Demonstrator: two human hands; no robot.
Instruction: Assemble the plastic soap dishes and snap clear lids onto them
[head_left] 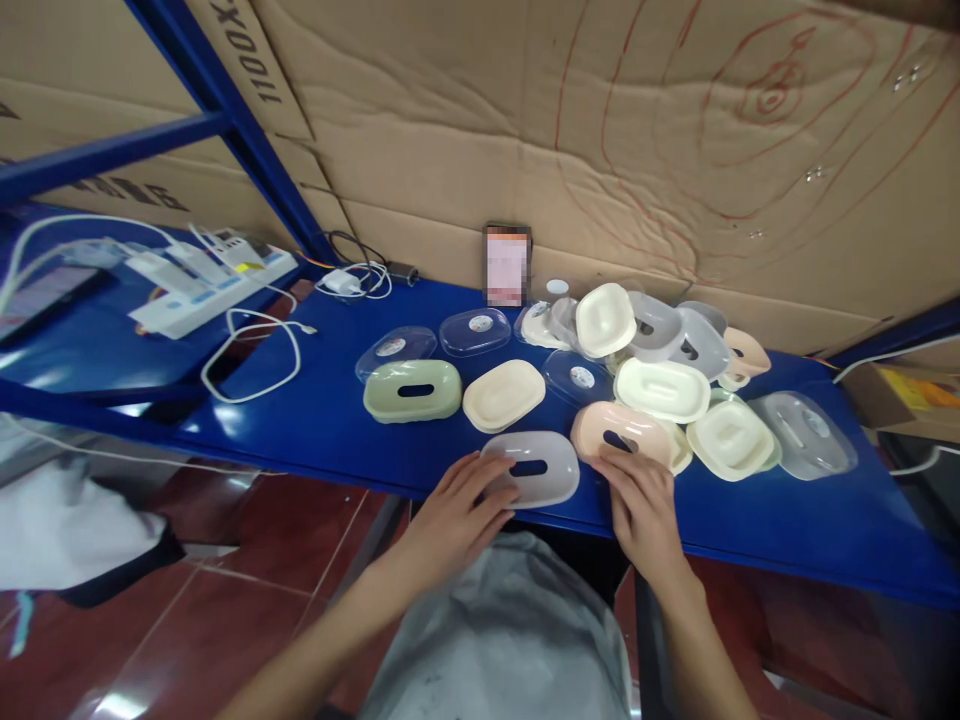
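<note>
My left hand (466, 508) rests its spread fingers on the left end of a grey oval plastic piece with a centre slot (551, 475), which lies near the table's front edge. The fingers of my right hand (643, 498) close on the front rim of a peach slotted oval piece (600, 425); its thumb is partly hidden. Behind my left hand are a green slotted oval piece (382, 400) and a cream shallow oval dish (506, 393). Two cream dishes, one upper (664, 390) and one lower (731, 440), lie right of and behind the peach piece.
Clear oval lids (476, 332) lie farther back. A pile of grey and cream pieces (652, 325) leans toward the cardboard wall (450, 130). An upright phone-like screen (507, 268), white cables (251, 390) and a power strip (217, 290) also occupy the blue table (322, 420).
</note>
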